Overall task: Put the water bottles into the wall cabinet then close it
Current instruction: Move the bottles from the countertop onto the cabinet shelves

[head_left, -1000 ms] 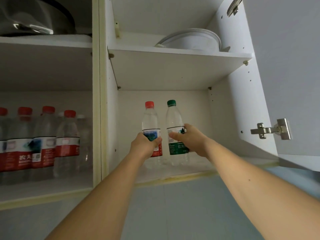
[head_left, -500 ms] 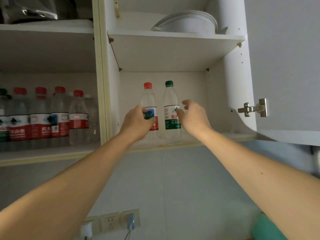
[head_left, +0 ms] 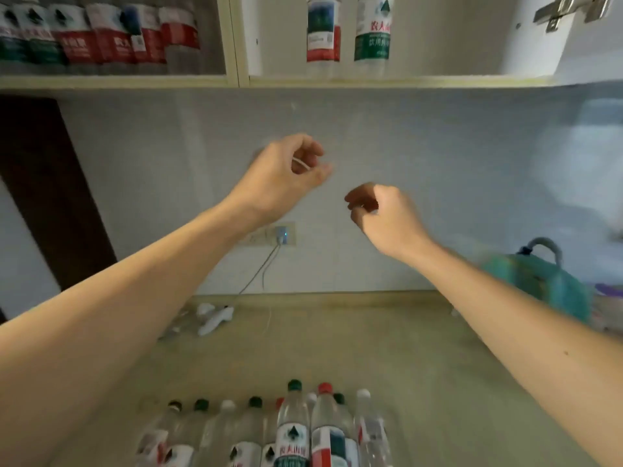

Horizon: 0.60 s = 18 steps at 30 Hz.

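Arms reach forward and up before the grey wall. Left hand (head_left: 283, 176) hangs higher, fingers loosely curled, holding nothing; right hand (head_left: 384, 217) sits lower and just beside it, likewise loosely curled and empty. Two water bottles (head_left: 347, 35) stand side by side in the open wall cabinet (head_left: 404, 81) above. More bottles (head_left: 303, 429) stand on the counter (head_left: 455, 365) below.

A pale grey-blue wall (head_left: 438, 183) is seen behind, with a socket plate (head_left: 269, 234) set into it and a thin cable (head_left: 259, 271) trailed down to the beige countertop (head_left: 387, 345). A dark brown panel (head_left: 43, 183) is seen at the far left. A blurred teal bag (head_left: 546, 284) is stood at the right. Dim, soft light is cast throughout.
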Motion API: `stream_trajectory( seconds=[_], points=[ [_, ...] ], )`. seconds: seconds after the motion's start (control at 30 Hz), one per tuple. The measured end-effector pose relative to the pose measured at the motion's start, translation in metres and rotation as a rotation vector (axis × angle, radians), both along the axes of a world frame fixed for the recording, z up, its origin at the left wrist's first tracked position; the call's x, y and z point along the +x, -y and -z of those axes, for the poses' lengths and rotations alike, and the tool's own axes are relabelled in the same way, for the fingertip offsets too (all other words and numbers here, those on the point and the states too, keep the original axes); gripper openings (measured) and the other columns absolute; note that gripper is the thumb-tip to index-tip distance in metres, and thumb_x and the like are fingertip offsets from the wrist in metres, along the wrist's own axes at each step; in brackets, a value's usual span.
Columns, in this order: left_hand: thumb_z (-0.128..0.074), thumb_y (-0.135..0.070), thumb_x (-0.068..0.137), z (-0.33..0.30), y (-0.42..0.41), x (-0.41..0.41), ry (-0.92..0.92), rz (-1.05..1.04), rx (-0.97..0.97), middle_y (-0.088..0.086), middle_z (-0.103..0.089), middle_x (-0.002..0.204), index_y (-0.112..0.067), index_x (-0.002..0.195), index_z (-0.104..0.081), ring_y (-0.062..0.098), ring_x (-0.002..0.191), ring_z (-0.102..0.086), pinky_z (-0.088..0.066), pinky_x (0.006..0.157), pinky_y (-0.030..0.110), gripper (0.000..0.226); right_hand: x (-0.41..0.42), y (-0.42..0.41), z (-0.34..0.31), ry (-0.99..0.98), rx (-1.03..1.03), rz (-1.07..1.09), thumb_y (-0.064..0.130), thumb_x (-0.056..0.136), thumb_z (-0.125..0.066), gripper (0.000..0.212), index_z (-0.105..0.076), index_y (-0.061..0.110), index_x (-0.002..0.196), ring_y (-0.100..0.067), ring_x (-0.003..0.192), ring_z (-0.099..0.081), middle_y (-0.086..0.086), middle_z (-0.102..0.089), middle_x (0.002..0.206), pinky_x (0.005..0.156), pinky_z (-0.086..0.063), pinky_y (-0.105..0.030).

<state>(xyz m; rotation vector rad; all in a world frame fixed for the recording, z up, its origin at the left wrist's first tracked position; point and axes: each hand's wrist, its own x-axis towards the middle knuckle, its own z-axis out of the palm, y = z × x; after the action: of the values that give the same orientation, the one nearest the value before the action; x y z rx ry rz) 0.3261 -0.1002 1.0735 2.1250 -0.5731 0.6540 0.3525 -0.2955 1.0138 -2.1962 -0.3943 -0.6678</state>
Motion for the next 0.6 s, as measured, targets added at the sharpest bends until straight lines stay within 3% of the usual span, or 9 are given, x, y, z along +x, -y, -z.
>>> stream_trajectory(
  seconds=[0.1,0.2,0.33,0.47,0.6],
  points=[
    [-0.072,-0.034,0.093,0.068,-0.010,-0.002,-0.170,-0.011,-0.023,-0.009,-0.065,0.095,-0.021,0.111,-0.066,0.017,0.088,-0.068,-0.061,0.080,0.044,0.023,-0.008,-0.002,0.062,-0.221,-0.099,-0.061,0.019,0.093,-0.063,0.019,-0.073,0.026,0.107,0.009,0.072,-0.061,0.017,-0.069,0.087,0.057,-0.040,-0.002],
    [-0.072,-0.034,0.093,0.141,-0.021,0.002,-0.362,-0.020,-0.015,-0.008,-0.065,0.095,-0.020,0.111,-0.065,0.019,0.081,-0.068,-0.061,0.075,0.045,0.024,-0.015,-0.007,0.122,-0.386,-0.161,-0.085,0.023,0.092,-0.065,0.021,-0.075,0.025,0.110,-0.004,0.086,-0.067,0.011,-0.072,0.098,0.067,-0.046,-0.011],
    [-0.071,-0.035,0.094,0.233,-0.033,0.010,-0.624,-0.072,0.047,-0.001,-0.063,0.102,-0.019,0.112,-0.062,0.012,0.082,-0.062,-0.061,0.074,0.040,0.027,-0.014,-0.019,0.192,-0.646,-0.229,-0.158,0.021,0.094,-0.066,0.028,-0.071,0.014,0.120,-0.016,0.085,-0.066,-0.002,-0.073,0.106,0.071,-0.052,-0.024],
    [-0.070,-0.050,0.090,0.310,-0.046,0.012,-0.903,-0.133,0.223,-0.005,-0.063,0.112,-0.019,0.130,-0.055,0.009,0.094,-0.062,-0.056,0.076,0.030,0.053,-0.012,-0.025,0.250,-0.881,-0.330,-0.147,0.031,0.095,-0.069,0.049,-0.057,0.014,0.140,-0.015,0.091,-0.064,-0.006,-0.067,0.130,0.071,-0.049,-0.020],
    [-0.071,-0.065,0.081,0.360,-0.050,0.012,-1.130,-0.112,0.268,0.001,-0.061,0.128,-0.020,0.145,-0.043,0.011,0.096,-0.060,-0.052,0.070,0.027,0.084,-0.017,-0.030,0.289,-1.028,-0.343,-0.077,0.042,0.094,-0.069,0.072,-0.039,0.015,0.153,-0.022,0.115,-0.062,-0.008,-0.053,0.149,0.081,-0.051,-0.024]
  ],
)
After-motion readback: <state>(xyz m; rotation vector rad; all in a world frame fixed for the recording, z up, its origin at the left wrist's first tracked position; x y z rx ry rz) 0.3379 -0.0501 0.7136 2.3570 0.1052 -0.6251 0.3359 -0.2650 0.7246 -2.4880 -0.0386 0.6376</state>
